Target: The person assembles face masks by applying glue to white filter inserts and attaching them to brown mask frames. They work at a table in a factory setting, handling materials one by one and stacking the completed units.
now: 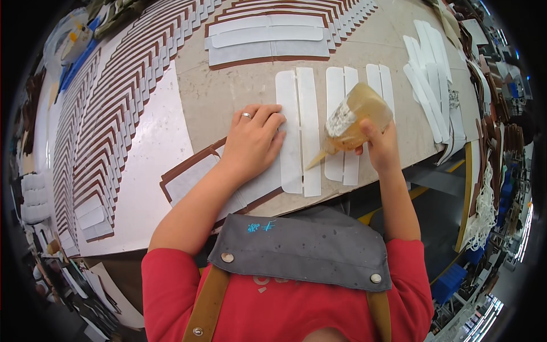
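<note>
My right hand (379,142) is wrapped round a translucent yellowish squeeze bottle (373,102) with a long pointed nozzle. The bottle is tilted nozzle-down, and the tip is at a long white strip (308,114), close to its lower part. Another white strip (289,148) lies just left of that one. My left hand (254,134), a ring on one finger, rests with loosely bent fingers by its left edge and holds nothing I can see. Under the left forearm lies a brown-edged panel with a white backing (191,178), partly covered by the arm.
More paired white strips (387,82) lie to the right, and a loose pile of strips (427,85) sits near the table's right edge. Overlapping brown-and-white panels (268,51) spread across the back, with further rows (122,108) on the left. A blue bin (450,282) stands below right.
</note>
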Tool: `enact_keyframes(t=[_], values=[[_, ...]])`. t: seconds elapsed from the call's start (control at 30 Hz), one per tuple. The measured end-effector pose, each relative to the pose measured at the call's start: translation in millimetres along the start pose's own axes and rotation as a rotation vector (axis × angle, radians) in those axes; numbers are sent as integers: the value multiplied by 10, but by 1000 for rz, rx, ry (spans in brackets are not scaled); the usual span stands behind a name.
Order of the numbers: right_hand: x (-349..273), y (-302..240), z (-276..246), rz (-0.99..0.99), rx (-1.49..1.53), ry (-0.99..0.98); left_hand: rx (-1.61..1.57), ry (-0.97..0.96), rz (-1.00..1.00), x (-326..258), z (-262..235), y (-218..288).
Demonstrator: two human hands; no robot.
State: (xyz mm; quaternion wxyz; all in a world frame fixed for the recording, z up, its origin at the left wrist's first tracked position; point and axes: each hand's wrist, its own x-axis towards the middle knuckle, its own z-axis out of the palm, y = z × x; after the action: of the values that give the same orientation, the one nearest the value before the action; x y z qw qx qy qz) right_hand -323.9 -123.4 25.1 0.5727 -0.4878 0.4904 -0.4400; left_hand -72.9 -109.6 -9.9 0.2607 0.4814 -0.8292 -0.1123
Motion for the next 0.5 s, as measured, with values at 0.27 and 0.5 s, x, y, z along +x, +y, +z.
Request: enact_keyframes(t=[0.27,0.5], values=[[-268,-77,18,-273,-152,-259,-7,-3,1,17,-20,10],[-303,-334,62,-329,-374,-439,1,-5,-8,-2,3,-6]])
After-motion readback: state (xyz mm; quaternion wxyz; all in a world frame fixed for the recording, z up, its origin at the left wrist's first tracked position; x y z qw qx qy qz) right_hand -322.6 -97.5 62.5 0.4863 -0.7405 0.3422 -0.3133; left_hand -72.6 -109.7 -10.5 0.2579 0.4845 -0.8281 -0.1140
